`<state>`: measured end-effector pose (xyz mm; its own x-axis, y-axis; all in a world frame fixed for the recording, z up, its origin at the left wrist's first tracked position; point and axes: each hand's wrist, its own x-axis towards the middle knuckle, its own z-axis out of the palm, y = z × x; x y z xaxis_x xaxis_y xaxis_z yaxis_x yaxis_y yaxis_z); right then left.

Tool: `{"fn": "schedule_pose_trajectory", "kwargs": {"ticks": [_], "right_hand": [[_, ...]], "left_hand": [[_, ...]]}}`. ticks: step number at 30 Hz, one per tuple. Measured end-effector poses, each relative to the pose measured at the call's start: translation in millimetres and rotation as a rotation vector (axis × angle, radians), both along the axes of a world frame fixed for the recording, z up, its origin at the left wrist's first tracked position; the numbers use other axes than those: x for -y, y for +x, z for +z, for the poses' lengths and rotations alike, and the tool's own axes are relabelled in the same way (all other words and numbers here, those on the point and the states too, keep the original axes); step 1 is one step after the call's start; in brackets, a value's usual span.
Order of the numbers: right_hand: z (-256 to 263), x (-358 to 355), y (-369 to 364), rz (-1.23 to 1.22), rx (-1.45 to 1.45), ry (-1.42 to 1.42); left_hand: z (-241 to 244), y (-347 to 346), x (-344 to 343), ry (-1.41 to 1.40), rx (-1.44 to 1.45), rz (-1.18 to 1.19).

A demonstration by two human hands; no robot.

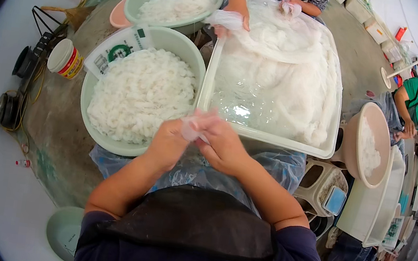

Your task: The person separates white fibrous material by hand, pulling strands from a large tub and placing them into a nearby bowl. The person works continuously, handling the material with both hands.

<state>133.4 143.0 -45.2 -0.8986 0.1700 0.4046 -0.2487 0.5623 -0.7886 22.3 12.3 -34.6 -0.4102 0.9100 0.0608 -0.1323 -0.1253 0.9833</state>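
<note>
Both my hands are together over the near left corner of a white rectangular basin [271, 136]. My left hand [171, 141] and my right hand [223, 142] hold a small, wet, translucent white piece [192, 128] between their fingers; it is partly blurred. The basin holds water and a thick mass of white fibre [294, 82]. To its left stands a round pale green tub [86, 114], heaped with white, lumpy pieces that look like silk cocoons [138, 93]. A printed plastic sheet [118, 51] lies against the tub's far inner side.
Across the basin, a co-worker's hands [237, 13] hold white fibre. Behind the near tub stands another green tub [210, 2]. A lidded bucket [64, 58] is at left; a stool [320, 185] and a beige tub [350, 141] are at right. Other people sit farther right.
</note>
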Motion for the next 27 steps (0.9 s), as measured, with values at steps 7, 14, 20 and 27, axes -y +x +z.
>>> {"fn": "schedule_pose_trajectory", "kwargs": {"ticks": [7,14,20,27], "right_hand": [[-3,-20,8,0.104,0.237,0.237],[20,-18,30,-0.079,0.231,-0.525],[16,-16,21,0.344,0.289,-0.199],[-3,-37,25,-0.169,0.071,0.115]], "left_hand": [[2,-20,3,0.011,-1.258,-0.011],[26,-1,11,0.105,0.056,0.063],[19,8,2,0.067,-0.206,0.201],[14,-42,19,-0.339,0.171,-0.178]]}}
